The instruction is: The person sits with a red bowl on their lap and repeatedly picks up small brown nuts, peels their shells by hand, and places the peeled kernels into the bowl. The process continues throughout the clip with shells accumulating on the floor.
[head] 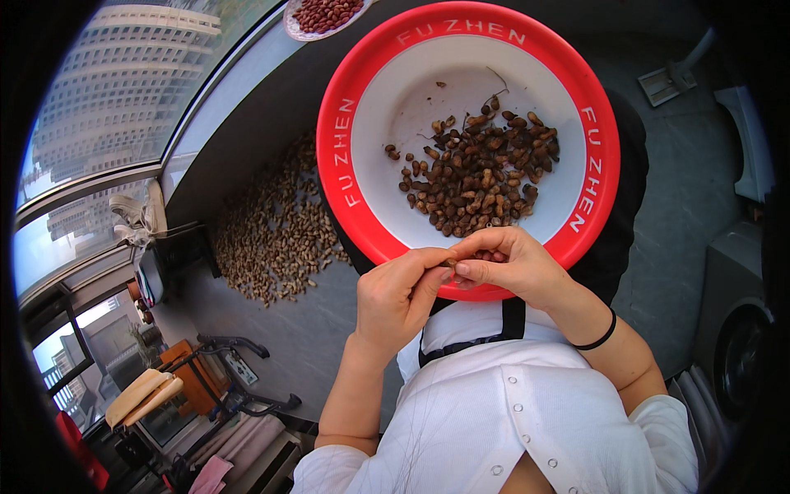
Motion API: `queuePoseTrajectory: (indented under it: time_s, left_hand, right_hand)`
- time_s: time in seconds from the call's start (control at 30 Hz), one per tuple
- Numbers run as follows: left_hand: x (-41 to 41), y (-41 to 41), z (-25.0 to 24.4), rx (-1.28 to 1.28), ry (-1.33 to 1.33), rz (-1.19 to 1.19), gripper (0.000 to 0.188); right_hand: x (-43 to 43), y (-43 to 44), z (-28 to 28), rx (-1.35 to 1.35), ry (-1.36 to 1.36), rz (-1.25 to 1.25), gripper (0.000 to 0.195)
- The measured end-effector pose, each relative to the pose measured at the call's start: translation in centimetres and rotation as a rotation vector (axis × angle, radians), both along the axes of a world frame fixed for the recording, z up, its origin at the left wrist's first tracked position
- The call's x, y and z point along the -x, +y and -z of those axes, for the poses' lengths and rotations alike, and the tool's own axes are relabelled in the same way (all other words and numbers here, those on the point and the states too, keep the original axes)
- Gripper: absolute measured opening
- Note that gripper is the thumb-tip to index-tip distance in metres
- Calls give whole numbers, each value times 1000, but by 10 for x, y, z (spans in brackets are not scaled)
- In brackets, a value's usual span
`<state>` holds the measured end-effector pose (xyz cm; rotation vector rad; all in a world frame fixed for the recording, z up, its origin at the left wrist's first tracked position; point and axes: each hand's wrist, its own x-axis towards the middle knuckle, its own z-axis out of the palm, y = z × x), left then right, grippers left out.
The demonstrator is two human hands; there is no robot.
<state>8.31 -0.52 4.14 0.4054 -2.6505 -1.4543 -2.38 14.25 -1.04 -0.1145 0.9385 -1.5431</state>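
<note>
A large white basin with a red rim (338, 133) rests over the person's lap. Dark unshelled peanuts (487, 163) lie heaped in its lower half, with a few loose bits and a thin stem above them. Over the rim's near edge my left hand (395, 296) and my right hand (515, 265) meet, fingertips together. Between them they pinch a small brown peanut pod (450, 263). Several reddish shelled peanut kernels (489, 255) show cupped under the fingers of my right hand.
Many pale unshelled peanuts (271, 234) are spread on the grey floor at left. A plate of red kernels (324, 13) stands beyond the basin, by the window. White shoes (141, 213) sit at left, a folding frame (241, 370) at lower left, and a washing machine (734, 321) at right.
</note>
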Motion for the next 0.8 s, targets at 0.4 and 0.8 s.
queuePoseTrajectory:
  time_s: [0.4,0.8]
  left_hand:
    - [1,-30,21,-1267,245,-176,28]
    - [65,-24,67,-268,-237,96,15]
  right_hand:
    - [18,12,7,1,-440,253,31]
    - [77,36,-14,104,-106,534,26]
